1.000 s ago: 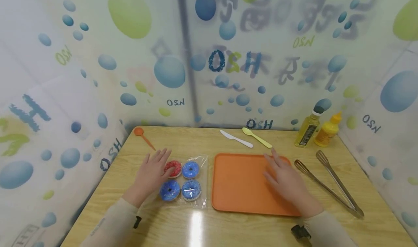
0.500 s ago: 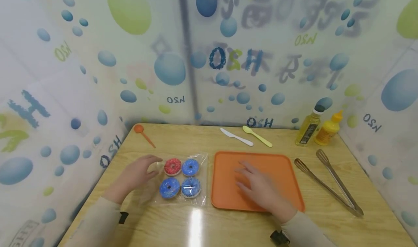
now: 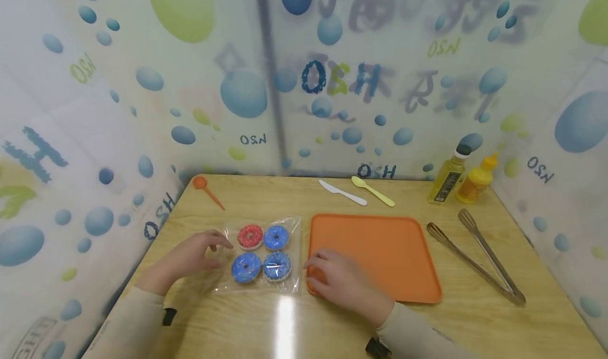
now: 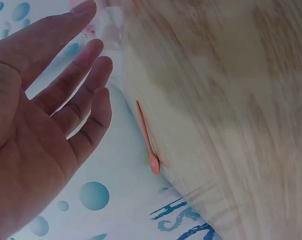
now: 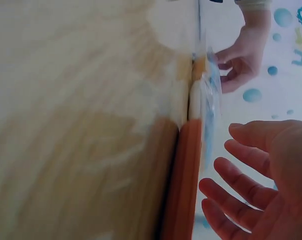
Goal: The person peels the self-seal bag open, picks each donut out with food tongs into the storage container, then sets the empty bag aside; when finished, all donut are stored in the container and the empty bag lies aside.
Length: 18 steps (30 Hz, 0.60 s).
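A clear plastic bag (image 3: 296, 258) with one red doughnut (image 3: 244, 239) and three blue doughnuts (image 3: 271, 241) lies flat on the table. Beside its left edge is my left hand (image 3: 192, 256), fingers loosely bent and holding nothing; whether a fingertip touches the plastic I cannot tell. Over the left part of the orange tray (image 3: 404, 258) hovers my right hand (image 3: 344, 282), its fingers relaxed and pointing at the bag's right edge. The right wrist view has that hand (image 5: 271, 180) above the tray's rim, with nothing between thumb and fingers.
An orange spoon (image 3: 209, 192) lies at the back left. Behind the tray are a white knife (image 3: 343, 192) and a yellow spoon (image 3: 372, 191). Metal tongs (image 3: 494, 264) lie to the right. An oil bottle (image 3: 448, 179) and a yellow squeeze bottle (image 3: 475, 182) stand at the back right.
My right hand has swept left across the tray, from its right side to its left edge. The left hand has drawn back from above the doughnuts to the bag's left edge.
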Tool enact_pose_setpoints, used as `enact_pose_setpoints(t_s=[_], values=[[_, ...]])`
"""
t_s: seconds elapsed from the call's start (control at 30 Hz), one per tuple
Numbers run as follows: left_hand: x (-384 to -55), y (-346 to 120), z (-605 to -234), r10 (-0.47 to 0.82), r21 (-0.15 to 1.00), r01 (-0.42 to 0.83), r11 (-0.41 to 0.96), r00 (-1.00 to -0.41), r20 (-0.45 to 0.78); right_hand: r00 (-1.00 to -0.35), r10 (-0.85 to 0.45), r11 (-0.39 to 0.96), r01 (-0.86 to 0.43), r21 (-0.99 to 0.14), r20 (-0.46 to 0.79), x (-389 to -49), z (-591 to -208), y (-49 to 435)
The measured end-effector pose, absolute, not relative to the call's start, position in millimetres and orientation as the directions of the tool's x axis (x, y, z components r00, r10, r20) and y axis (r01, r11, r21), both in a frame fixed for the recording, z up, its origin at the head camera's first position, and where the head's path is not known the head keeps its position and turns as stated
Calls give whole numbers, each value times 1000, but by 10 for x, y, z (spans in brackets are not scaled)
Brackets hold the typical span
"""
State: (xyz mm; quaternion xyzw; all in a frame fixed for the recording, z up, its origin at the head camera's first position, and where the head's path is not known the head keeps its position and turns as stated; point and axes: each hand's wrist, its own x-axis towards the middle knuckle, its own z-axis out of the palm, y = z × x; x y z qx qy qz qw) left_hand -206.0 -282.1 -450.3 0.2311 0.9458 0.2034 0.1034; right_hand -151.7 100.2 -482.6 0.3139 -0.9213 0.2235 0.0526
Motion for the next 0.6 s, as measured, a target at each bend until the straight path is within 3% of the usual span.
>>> enact_pose_setpoints(t_s=[0.33, 0.6], values=[[-2110, -2892, -4591, 488, 481, 371, 794, -861, -142, -736, -642, 650, -671, -357, 215, -1482, -4842, 715], [-2118, -2885, -4634, 469, 489, 335, 805, -865, -178, -738, -646, 658, -667, -348, 193, -1507, -4894, 630]])
